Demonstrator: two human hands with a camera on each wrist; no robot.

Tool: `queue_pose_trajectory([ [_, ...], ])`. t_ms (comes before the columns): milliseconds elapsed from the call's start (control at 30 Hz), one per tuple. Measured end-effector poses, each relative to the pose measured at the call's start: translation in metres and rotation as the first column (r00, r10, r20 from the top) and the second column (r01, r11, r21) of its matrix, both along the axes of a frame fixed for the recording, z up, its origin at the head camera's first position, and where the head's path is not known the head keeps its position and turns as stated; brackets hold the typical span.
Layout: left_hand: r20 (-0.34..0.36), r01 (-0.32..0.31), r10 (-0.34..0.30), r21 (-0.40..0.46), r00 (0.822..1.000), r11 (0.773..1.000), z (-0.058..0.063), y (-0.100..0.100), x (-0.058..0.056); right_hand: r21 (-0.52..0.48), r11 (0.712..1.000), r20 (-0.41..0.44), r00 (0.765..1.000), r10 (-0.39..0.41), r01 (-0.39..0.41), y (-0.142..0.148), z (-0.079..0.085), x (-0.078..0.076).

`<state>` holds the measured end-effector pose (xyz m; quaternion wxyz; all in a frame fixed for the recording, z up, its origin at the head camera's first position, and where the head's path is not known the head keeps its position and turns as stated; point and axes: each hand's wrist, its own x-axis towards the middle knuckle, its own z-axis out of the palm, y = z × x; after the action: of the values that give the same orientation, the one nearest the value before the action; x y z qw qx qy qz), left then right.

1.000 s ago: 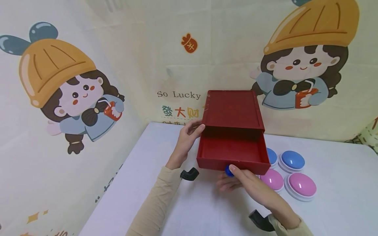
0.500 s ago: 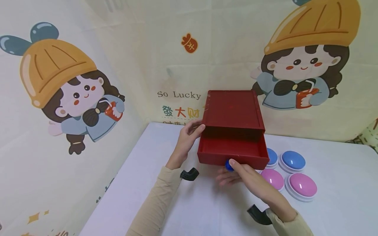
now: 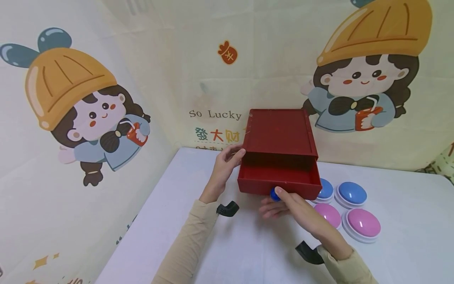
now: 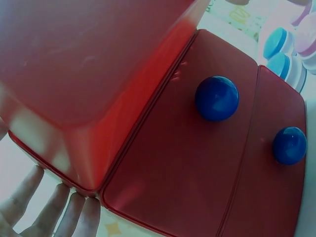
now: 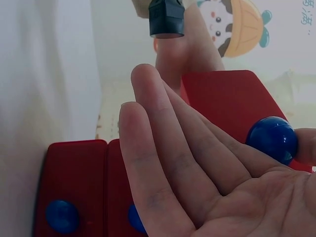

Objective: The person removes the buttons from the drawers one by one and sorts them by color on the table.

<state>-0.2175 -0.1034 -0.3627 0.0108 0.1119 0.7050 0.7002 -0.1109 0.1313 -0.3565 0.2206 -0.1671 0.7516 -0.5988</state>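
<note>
A red drawer cabinet stands on the white table, its top drawer partly pulled out and bare inside. My left hand rests along the cabinet's left side. In the left wrist view its fingers lie extended at the side edge. At the drawer front, my right thumb presses against the blue round knob. The other fingers of my right hand stretch out straight below and beside the knob. Two lower drawer fronts show in the left wrist view, each with a blue knob.
Right of the cabinet sit several round push buttons on white bases, a blue button and a pink button among them. A cloth backdrop with cartoon figures hangs behind and left of the table.
The top drawer has slid further into the cabinet, and my right hand has moved forward with its knob. My left hand has stayed at the cabinet's side.
</note>
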Motion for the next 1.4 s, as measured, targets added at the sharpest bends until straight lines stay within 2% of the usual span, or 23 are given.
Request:
queue_pose_trajectory([
  [200,0.019,-0.019,0.019,0.003,1.0,1.0,0.001,0.0,-0.001,0.015,1.0,0.004,1.0,-0.005,0.005,0.0,-0.001,-0.004],
  [667,0.103,-0.006,0.005,0.012,0.995,1.0,0.008,0.001,-0.001,-0.02,1.0,-0.015,1.0,-0.011,0.011,0.001,-0.004,-0.011],
  [933,0.139,-0.015,0.012,0.024,0.99,1.0,0.007,0.0,-0.002,-0.03,0.999,-0.02,1.0,-0.015,0.015,0.001,-0.006,-0.017],
  [1133,0.13,-0.012,0.007,0.04,0.991,0.999,0.008,0.001,-0.001,-0.061,0.998,-0.017,1.0,-0.018,0.017,0.001,-0.009,-0.021],
  [1400,0.133,-0.019,0.014,0.035,0.991,0.999,0.006,0.002,0.0,-0.044,0.998,0.003,0.999,-0.038,0.038,0.002,-0.009,-0.024],
])
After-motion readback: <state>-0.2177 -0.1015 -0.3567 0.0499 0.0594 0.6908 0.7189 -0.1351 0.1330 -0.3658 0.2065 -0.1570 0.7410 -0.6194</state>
